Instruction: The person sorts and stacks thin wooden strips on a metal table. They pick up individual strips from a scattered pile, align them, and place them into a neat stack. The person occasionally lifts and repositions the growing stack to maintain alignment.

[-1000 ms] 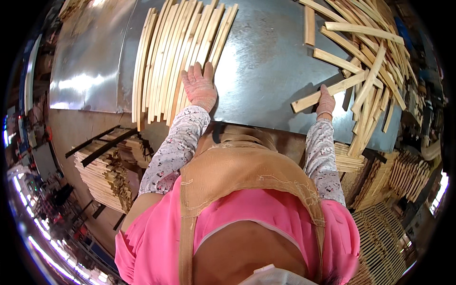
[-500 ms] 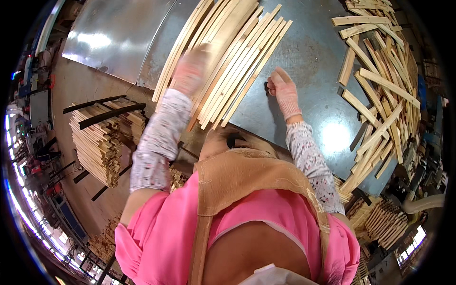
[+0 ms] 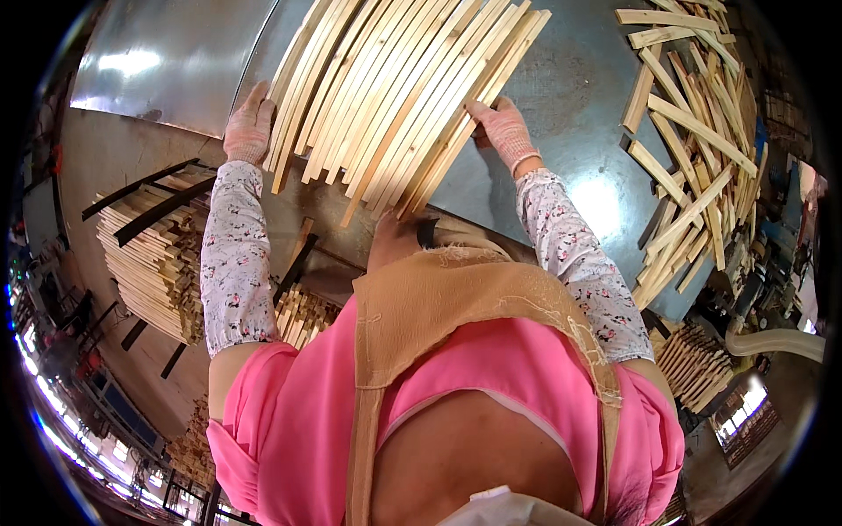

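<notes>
A broad row of pale wooden strips (image 3: 386, 96) lies side by side on the metal table, their near ends uneven and jutting past the table's front edge. At the row's left side, my left hand (image 3: 250, 127), in a pinkish knit glove, presses against the outermost strip with its fingers together. My right hand (image 3: 503, 131), gloved alike, grips the right side of the row with bent fingers. Between them the two hands clasp the row; the undersides of the fingers are hidden.
Loose wooden strips (image 3: 693, 167) lie in a jumbled heap along the right of the metal table (image 3: 561, 96). On the floor at left, a stack of strips (image 3: 153, 263) sits by dark metal bars (image 3: 167, 210). More stacked strips (image 3: 693, 368) stand at lower right.
My left hand has moved from on top of the strips to their left side. The right hand has shifted left from the bare table onto the row's right side. The strips lie spread wider.
</notes>
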A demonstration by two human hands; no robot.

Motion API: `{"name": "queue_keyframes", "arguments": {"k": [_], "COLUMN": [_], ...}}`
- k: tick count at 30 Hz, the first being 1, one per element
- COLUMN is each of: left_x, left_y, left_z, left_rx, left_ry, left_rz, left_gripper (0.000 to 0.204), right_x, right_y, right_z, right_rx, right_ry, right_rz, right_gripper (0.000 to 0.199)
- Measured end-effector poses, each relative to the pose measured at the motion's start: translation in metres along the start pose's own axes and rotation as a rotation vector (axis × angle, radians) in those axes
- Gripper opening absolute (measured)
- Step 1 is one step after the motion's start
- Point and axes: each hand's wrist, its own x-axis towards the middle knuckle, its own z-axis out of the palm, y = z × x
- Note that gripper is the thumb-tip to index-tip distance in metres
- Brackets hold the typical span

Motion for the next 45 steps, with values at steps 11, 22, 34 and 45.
{"name": "queue_keyframes", "arguments": {"k": [11, 22, 34, 45], "left_x": [-0.002, 0.039, 0.033, 0.066], "left_y": [0.099, 0.212, 0.034, 0.160], "left_z": [-0.025, -0.088, -0.007, 0.001], "left_rx": [0.550, 0.691, 0.355, 0.408], "left_ry": [0.001, -0.017, 0.092, -0.184], "left_rz": [0.175, 1.133, -0.346, -0.222], "left_gripper": [0.067, 0.053, 0.058, 0.090], "right_x": [-0.023, -0.066, -0.011, 0.013], "right_y": [-0.056, -0.108, 0.020, 0.027], "right_z": [-0.058, -0.019, 0.008, 0.031], "right_rx": [0.114, -0.497, -0.266, -0.203], "right_ry": [-0.140, -0.295, 0.216, 0.068], "right_rz": [-0.303, -0.892, -0.233, -0.194], "right_gripper": [0.047, 0.040, 0.053, 0.068]}}
